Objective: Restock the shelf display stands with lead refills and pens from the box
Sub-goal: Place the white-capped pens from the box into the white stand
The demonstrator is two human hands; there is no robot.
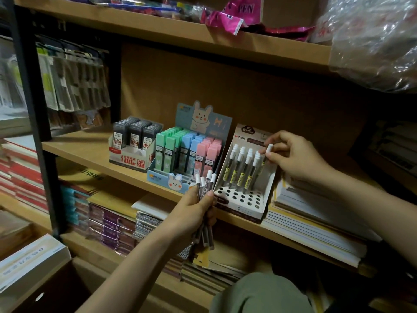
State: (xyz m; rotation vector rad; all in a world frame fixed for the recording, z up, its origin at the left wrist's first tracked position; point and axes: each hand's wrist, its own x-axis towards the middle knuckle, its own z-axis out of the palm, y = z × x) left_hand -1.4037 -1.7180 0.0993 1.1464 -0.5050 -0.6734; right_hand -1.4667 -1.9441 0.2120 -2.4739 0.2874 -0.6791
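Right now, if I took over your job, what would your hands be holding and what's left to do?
Left hand grips a bunch of spare tubes in front of the shelf edge.
Right hand pinches one white-capped tube at the right end of the white stand.
Done: the stand's back rows hold capped tubes.
Left: many front holes are empty. Seat this tube, then feed in the bunch one by one.
The bunny stand and grey refill box beside it look nearly full.

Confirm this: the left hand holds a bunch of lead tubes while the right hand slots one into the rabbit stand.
Wrong stand. The head view shows the right hand slotting a lead tube into the white holed stand, not the rabbit stand. The left hand does hold a bunch.
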